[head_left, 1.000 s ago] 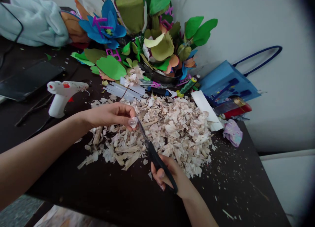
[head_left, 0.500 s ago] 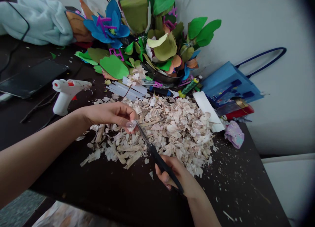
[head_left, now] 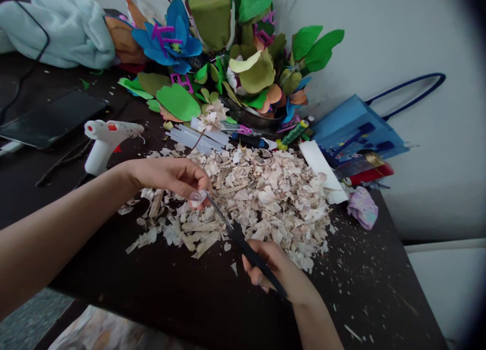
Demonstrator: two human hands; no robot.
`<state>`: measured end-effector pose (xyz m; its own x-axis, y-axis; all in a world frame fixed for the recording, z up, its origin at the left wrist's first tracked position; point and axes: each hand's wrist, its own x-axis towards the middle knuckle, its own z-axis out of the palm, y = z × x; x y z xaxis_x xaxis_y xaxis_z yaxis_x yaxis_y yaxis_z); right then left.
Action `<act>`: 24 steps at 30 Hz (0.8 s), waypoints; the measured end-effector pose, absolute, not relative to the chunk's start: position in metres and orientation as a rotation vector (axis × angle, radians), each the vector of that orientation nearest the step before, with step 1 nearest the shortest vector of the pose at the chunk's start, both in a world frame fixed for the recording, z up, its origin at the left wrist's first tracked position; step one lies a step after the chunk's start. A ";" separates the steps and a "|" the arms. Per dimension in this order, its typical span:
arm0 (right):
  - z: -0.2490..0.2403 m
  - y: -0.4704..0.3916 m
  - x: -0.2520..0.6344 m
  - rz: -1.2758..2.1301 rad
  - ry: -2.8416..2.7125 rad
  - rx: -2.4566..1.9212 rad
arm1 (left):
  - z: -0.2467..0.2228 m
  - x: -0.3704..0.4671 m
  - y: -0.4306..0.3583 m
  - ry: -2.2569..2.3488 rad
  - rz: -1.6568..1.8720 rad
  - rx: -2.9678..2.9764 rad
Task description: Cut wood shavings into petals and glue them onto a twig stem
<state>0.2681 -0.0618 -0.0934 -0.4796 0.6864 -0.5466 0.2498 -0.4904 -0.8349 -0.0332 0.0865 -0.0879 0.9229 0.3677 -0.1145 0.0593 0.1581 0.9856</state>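
Left hand (head_left: 172,179), half closed, is pinching a pale scrap (head_left: 199,198) over the left part of the pile (head_left: 266,193). Right hand (head_left: 280,270), fingers curled, is gripping scissors (head_left: 236,232) at the pile's near edge, blades reaching the scrap. Glue gun (head_left: 100,155) is sitting left of the pile.

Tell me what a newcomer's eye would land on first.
Probably the bright flower arrangement at the back of the table. Next, the broad heap of pale scraps before it; above that, the left hand pinches a small pale piece at the tips of the scissors in the right hand.
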 end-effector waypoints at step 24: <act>-0.111 -0.059 0.255 1.635 -1.117 -1.200 | -0.100 -0.003 0.061 0.511 0.344 1.302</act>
